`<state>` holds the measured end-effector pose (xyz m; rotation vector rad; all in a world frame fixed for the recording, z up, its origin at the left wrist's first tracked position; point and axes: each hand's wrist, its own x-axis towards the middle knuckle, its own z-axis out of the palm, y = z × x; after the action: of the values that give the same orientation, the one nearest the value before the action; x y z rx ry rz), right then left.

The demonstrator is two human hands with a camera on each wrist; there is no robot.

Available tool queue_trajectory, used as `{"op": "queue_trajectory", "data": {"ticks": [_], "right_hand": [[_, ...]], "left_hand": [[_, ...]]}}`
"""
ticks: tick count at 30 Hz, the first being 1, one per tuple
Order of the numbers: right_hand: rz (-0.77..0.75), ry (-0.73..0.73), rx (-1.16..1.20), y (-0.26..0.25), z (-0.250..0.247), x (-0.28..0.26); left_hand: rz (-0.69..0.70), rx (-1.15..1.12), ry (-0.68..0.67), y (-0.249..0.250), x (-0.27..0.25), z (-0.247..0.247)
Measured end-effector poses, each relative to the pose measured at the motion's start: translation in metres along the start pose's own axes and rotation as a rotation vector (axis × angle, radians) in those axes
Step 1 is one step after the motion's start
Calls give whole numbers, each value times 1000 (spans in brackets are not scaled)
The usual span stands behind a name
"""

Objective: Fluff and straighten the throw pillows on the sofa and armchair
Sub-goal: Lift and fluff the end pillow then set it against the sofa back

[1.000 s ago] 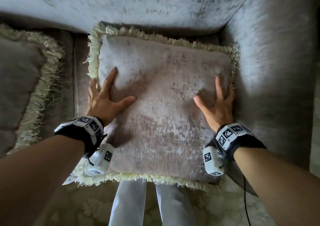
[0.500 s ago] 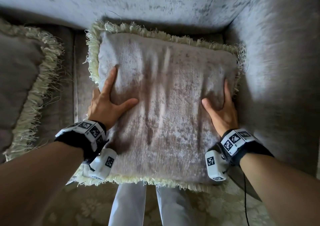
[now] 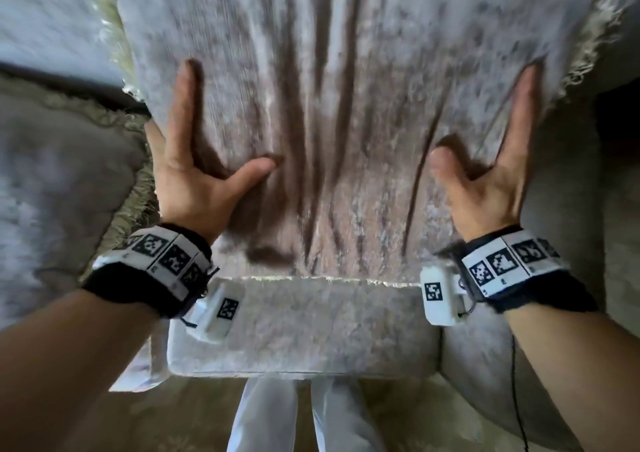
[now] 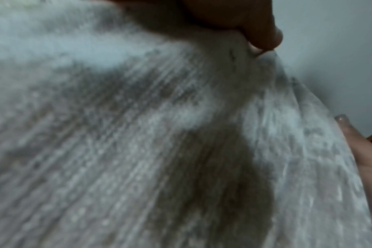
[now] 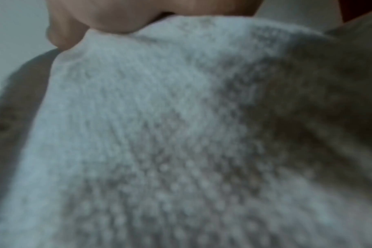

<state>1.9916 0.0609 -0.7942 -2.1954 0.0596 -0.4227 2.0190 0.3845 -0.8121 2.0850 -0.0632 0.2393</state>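
I hold the pinkish-grey velvet throw pillow (image 3: 329, 122) with its cream fringe upright above the sofa seat cushion (image 3: 304, 327). My left hand (image 3: 194, 174) grips its left side and my right hand (image 3: 491, 174) grips its right side. On each hand, thumb and index finger lie on the front while the other fingers go round the edge out of sight. The squeeze raises long vertical creases in the fabric. In the left wrist view only blurred pillow fabric (image 4: 138, 134) and my thumb (image 4: 259, 30) show. The right wrist view is the same: pillow fabric (image 5: 159, 134) under the thumb (image 5: 108, 16).
A second fringed pillow (image 3: 52, 181) lies on the seat to the left. The sofa armrest (image 3: 571, 209) rises close on the right and the backrest (image 3: 41, 29) shows at top left. My white-trousered legs (image 3: 263, 417) stand on patterned carpet (image 3: 166, 417) before the seat.
The pillow lay flat on the seat under my pressing hands. Both hands squeezed its sides and have now lifted it upright towards me, baring the seat cushion.
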Motion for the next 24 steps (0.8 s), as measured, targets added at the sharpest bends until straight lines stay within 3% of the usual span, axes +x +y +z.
{"op": "queue_trajectory", "data": {"ticks": [7,15,21,24], "right_hand": [[-159,97,-7,5,21,62],[-1,108,-27,48,60,53],[29,183,-37,45,66,45],[96,154,-27,43,68,41]], "left_hand": [[145,-28,167,-19,53,8],[32,-67,205,-71,58,47],[0,24,233,-59,55,41],[-46,24,221,-54,57,38]]}}
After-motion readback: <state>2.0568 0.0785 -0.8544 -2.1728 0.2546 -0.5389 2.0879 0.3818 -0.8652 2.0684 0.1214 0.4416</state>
